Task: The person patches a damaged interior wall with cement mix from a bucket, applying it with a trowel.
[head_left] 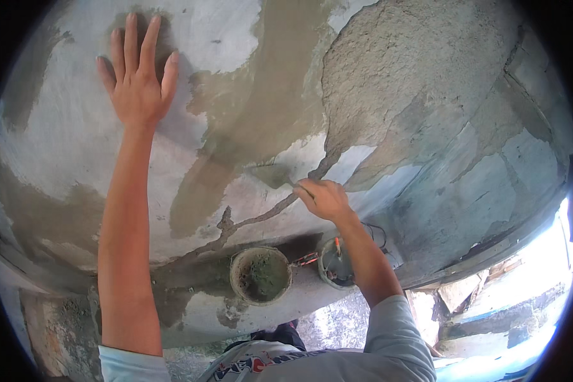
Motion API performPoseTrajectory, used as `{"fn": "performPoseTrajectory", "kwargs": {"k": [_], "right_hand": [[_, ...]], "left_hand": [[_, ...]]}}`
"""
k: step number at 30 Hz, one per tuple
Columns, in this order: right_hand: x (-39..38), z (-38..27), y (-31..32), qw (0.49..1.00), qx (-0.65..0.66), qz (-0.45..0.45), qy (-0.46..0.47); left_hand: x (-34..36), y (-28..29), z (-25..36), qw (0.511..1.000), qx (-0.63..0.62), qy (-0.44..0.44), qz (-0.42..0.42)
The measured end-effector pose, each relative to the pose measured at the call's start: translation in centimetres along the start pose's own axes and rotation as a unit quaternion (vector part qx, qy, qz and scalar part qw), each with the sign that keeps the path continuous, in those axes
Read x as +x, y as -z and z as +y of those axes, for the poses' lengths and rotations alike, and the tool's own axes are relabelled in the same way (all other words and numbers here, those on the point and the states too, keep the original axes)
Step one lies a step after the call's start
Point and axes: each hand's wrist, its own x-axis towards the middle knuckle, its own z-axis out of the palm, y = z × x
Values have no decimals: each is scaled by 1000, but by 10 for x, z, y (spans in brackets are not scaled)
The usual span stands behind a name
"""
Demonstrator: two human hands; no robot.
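Note:
My left hand [137, 89] lies flat against the wall [223, 38] at the upper left, its fingers spread and nothing in it. Near the middle, my right hand [323, 198] is wrapped round the handle of a trowel [272, 175]. The trowel's blade points left, close to the wall surface, and looks blurred; whether it touches cannot be told. A dark crack [264, 216] runs past the right hand down to the lower left. Up and right of that hand, a broad rough patch [395, 76] shows bare, coarse plaster with a ragged edge.
Below the hands stands a bucket [234, 280] with grey-green mortar [264, 274] inside. Right of it, a second bucket [325, 270] holds tools, one with an orange handle [338, 246]. Broken pieces [455, 293] lie at the bright lower right.

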Motion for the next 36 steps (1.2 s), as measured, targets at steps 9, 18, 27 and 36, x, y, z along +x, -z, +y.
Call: {"fn": "performPoseTrajectory", "kwargs": {"k": [9,18,27,36], "right_hand": [[60,31,90,977,147,131,-77],[-15,10,11,997,42,-36,-59],[67,1,98,982,137,127,-35],[-12,2,-21,999,14,-28,-19]], "left_hand": [[2,0,-6,1000,8,-5,1],[2,-1,-4,1000,7,-4,2],[0,-4,-6,1000,4,-1,3],[1,-5,-3,1000,-4,-3,10]]}}
